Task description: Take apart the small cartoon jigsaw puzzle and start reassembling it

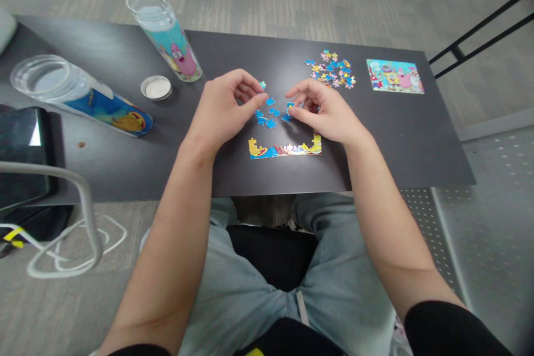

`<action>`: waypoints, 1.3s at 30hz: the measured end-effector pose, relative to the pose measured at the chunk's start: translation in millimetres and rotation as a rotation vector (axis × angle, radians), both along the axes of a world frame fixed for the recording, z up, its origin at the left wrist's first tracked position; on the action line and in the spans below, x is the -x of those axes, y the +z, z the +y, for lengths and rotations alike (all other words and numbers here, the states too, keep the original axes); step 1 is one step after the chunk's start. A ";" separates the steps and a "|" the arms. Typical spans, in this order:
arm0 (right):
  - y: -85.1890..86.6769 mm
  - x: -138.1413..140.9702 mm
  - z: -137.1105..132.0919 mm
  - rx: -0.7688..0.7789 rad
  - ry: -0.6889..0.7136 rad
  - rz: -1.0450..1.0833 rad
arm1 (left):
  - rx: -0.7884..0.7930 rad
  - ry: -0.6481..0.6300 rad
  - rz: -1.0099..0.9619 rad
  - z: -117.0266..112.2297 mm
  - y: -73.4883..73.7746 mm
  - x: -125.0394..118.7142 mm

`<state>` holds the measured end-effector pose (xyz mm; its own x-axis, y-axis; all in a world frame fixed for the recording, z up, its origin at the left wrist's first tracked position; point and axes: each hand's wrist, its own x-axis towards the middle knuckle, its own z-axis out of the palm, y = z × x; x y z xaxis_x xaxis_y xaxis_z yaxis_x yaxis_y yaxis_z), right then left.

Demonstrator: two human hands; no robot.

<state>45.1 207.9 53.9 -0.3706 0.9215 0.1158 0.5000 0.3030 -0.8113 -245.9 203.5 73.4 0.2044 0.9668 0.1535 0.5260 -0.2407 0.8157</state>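
Observation:
My right hand pinches a small blue and yellow jigsaw puzzle piece at its thumb tip. Opposite it, my left hand has its fingers curled and its thumb close to the index fingertip; whatever may be between them is too small to make out. A pale teal piece shows just behind those fingertips. Between the hands lie several loose blue pieces. Closer to me, a joined strip of puzzle edge has yellow corners turned up at both ends; my right hand partly hides its right end.
A pile of loose pieces and a picture card lie at the back right of the dark table. To the left stand two clear-topped printed tubes, with a round lid between them. A white cable hangs beyond.

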 end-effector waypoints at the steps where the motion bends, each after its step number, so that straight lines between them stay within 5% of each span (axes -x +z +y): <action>1: -2.7 -3.6 2.4 -0.020 -0.030 -0.019 | -0.035 0.032 0.054 2.2 -1.0 6.2; 9: -19.9 -11.8 18.9 -0.141 -0.146 -0.104 | -0.082 0.078 0.385 2.4 -14.6 18.4; 22: -21.1 -52.5 27.2 -0.166 -0.307 -0.103 | -0.060 0.087 0.315 9.7 -14.0 34.8; 29: -16.9 -52.9 24.4 -0.125 -0.205 -0.166 | -0.034 0.134 0.355 14.7 -18.0 43.3; 39: -16.9 -47.0 21.7 -0.058 -0.164 -0.136 | -0.017 0.007 0.456 6.2 -12.0 34.5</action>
<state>92.0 229.6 36.9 -0.2320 0.9640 0.1299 0.6503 0.2530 -0.7163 -280.4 209.7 61.4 0.2478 0.9666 0.0654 0.8321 -0.2469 0.4966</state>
